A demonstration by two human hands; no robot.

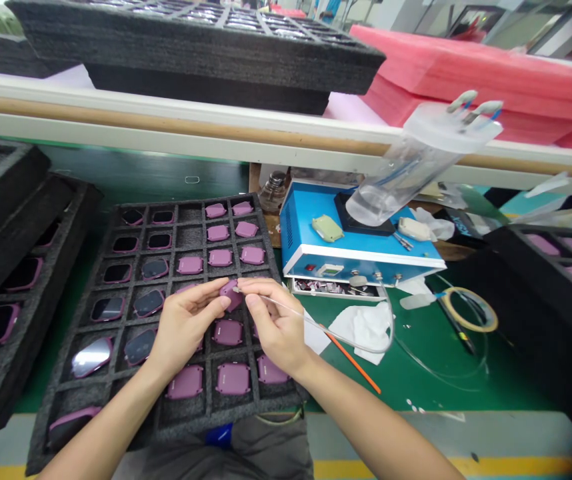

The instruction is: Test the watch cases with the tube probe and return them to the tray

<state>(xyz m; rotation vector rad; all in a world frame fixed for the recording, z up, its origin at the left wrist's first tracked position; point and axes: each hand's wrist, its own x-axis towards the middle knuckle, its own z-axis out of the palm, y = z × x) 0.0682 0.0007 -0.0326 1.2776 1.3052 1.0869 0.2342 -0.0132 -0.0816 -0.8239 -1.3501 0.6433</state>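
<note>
My left hand (183,331) pinches a small purple square device (231,295) at its edge, holding it above a black foam tray (131,230). My right hand (276,327) holds a thin dispensing needle (237,289) in its fingertips, with the tip touching or very near the device. A clear thin tube (336,337) runs from that hand towards a blue dispensing machine (361,257). The tray's compartments hold several purple square devices, some face up with dark glass, and my hands hide part of the tray.
A clear syringe barrel (416,170) hangs above the blue machine. Stacked foam trays stand at the left and right, and more lie on the white shelf (176,123) with pink foam sheets (481,80). White wipes, tape and an orange stick lie on the green mat (431,347).
</note>
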